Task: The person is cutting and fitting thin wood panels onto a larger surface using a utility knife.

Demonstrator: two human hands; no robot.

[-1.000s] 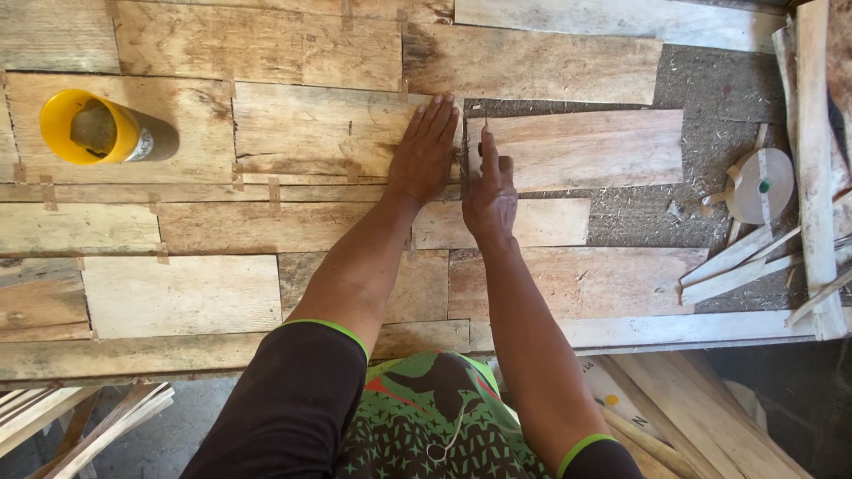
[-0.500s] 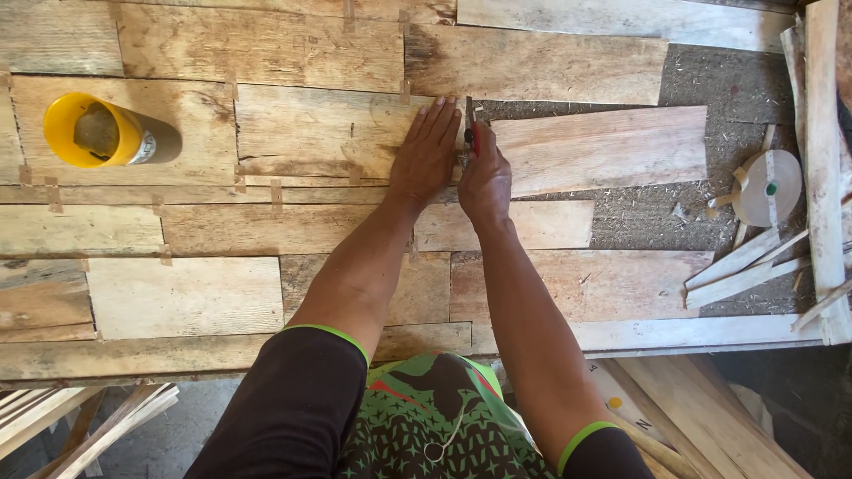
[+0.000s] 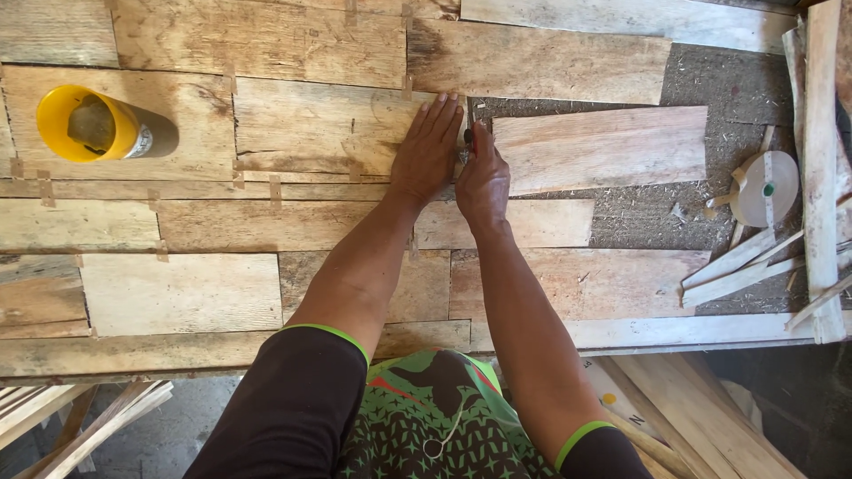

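The right hand (image 3: 482, 180) has closed against the left hand (image 3: 429, 146), fingers clamped on a small dark tool (image 3: 468, 136) at the loose board's (image 3: 603, 146) edge; left fingers lie flat, together, on the surface.

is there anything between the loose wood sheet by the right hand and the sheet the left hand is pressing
Nothing solid shows. The left hand lies flat on one veneer sheet; the right hand is at the near edge of the loose sheet. Only a narrow gap of bare board separates them.
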